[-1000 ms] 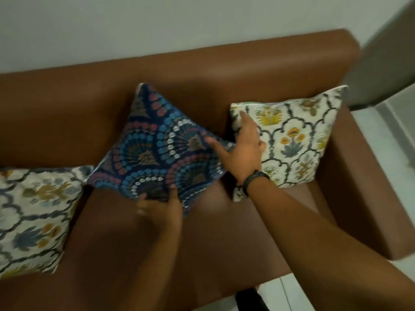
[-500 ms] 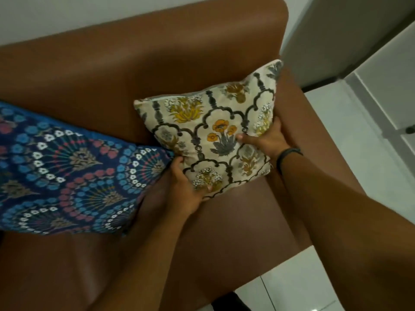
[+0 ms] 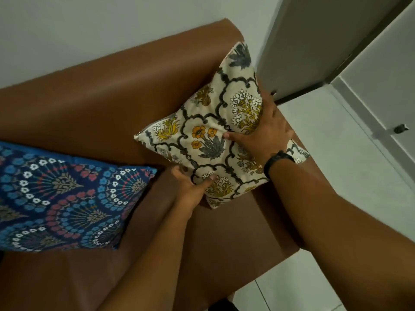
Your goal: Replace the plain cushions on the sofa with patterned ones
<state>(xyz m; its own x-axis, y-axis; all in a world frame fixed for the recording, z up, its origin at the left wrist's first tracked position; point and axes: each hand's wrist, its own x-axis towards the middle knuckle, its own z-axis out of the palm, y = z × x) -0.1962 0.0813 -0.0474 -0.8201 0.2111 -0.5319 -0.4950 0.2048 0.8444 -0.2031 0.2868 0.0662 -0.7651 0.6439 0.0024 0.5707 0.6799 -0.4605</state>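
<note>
Brown sofa [image 3: 107, 113] fills most of view, backrest against pale wall [image 3: 89, 25]. Grey door [image 3: 314, 41] + white floor tiles [image 3: 336, 158] off to the right, past the sofa end. Small dark knob [image 3: 400, 128] on white panel at far right.

Blue cushion [image 3: 56, 203] w/ fan pattern lies on seat at left, leaning on backrest, cut off by left edge. Just beside the left hand, not touching it.

Cream floral cushion [image 3: 202, 142] at right end of sofa, tilted on a corner, against backrest & armrest; top corner overlaps the door in view.

Left hand [image 3: 190, 187] grips cushion's lower-left edge, thumb on front, fingers curled behind. Right hand [image 3: 265, 133] spread wide, flat on cushion's right side, thumb pointing toward center; covers part of pattern. Black wristband [image 3: 277, 161] on right wrist. Right forearm hides part of armrest.
</note>
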